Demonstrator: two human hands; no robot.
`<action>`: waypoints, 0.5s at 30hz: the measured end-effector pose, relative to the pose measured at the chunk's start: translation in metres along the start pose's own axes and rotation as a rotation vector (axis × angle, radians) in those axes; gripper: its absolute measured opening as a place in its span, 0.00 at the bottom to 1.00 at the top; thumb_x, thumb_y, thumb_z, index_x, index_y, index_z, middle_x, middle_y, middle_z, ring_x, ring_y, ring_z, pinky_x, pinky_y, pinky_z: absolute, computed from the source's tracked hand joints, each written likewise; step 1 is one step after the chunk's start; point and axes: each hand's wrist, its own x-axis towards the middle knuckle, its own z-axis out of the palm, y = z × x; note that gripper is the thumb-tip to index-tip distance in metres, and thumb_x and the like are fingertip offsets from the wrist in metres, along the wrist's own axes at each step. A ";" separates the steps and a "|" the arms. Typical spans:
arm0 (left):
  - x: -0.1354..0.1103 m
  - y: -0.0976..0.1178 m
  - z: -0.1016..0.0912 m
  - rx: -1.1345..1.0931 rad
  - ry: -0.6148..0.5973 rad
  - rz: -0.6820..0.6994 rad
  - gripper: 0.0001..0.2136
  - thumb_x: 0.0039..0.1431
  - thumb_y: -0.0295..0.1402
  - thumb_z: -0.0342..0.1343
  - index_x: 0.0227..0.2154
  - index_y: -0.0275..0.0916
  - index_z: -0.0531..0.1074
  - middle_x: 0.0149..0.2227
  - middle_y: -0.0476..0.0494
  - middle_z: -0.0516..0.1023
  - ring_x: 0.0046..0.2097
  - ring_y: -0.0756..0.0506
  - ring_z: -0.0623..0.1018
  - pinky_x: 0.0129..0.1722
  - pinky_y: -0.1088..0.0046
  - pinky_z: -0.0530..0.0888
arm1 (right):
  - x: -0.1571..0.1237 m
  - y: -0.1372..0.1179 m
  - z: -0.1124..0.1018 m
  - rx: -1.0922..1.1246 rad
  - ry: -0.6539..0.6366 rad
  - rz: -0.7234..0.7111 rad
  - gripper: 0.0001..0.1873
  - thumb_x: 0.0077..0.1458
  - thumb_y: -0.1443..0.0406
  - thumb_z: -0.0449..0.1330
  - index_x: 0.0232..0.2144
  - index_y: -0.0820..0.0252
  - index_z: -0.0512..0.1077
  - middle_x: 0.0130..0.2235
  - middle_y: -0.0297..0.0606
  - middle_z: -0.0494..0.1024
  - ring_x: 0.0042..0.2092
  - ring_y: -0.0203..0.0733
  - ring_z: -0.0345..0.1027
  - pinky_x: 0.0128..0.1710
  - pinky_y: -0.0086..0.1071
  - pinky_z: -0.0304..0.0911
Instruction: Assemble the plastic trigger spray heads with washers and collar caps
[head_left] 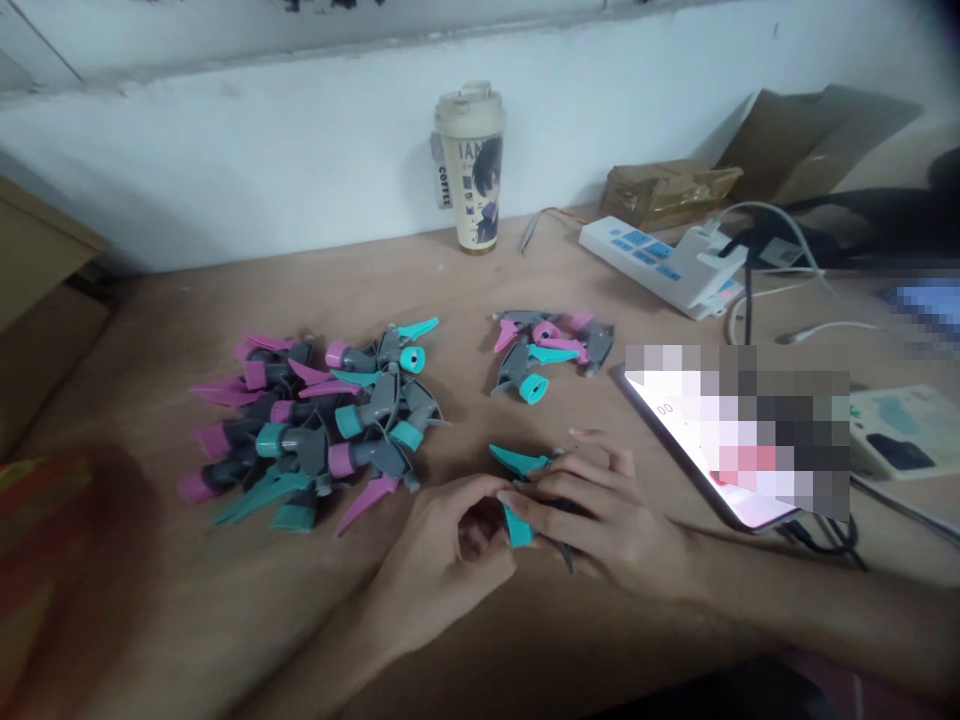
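Both my hands meet low in the middle of the view around a grey and teal trigger sprayer head (517, 525). My right hand (611, 505) is closed over its grey body, which is mostly hidden under the fingers. The curled fingers of my left hand (442, 555) pinch at its teal collar. The teal lever points up and left past the fingers. On the left lies a heap of several sprayer heads (375, 400), grey with pink or teal collars and levers. A smaller group of sprayer heads (517, 370) lies beyond my hands.
A lidded coffee cup (472, 170) stands by the wall. To the right are a white power strip (637, 255) with cables, a cardboard box (667, 190), and a lit phone (675, 430), partly pixelated, beside my right forearm. A pale patterned object (907, 430) lies farther right.
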 end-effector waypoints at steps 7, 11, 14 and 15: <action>-0.006 -0.007 0.008 0.028 0.152 -0.004 0.10 0.51 0.27 0.52 0.37 0.42 0.70 0.30 0.51 0.75 0.28 0.51 0.72 0.25 0.79 0.67 | 0.002 0.001 -0.002 0.003 0.006 0.063 0.16 0.55 0.68 0.58 0.46 0.51 0.70 0.35 0.28 0.79 0.39 0.36 0.68 0.55 0.40 0.44; -0.006 -0.007 0.011 0.097 0.316 -0.003 0.04 0.50 0.27 0.54 0.30 0.40 0.69 0.28 0.51 0.73 0.24 0.53 0.69 0.22 0.80 0.66 | 0.004 0.000 -0.003 -0.059 0.021 0.079 0.15 0.54 0.69 0.58 0.45 0.50 0.70 0.34 0.26 0.79 0.38 0.35 0.68 0.53 0.39 0.44; -0.005 -0.004 0.012 0.198 0.348 0.045 0.03 0.50 0.25 0.53 0.25 0.39 0.69 0.26 0.51 0.70 0.22 0.54 0.66 0.20 0.81 0.63 | 0.005 0.000 -0.002 -0.074 0.032 0.083 0.14 0.54 0.69 0.59 0.44 0.51 0.71 0.33 0.26 0.79 0.37 0.35 0.69 0.53 0.39 0.45; -0.005 -0.002 0.012 0.218 0.347 0.063 0.04 0.50 0.25 0.53 0.25 0.39 0.70 0.26 0.51 0.70 0.22 0.54 0.66 0.20 0.81 0.63 | 0.004 -0.001 -0.002 -0.074 0.027 0.085 0.15 0.54 0.69 0.59 0.44 0.50 0.70 0.33 0.26 0.79 0.37 0.35 0.69 0.53 0.40 0.45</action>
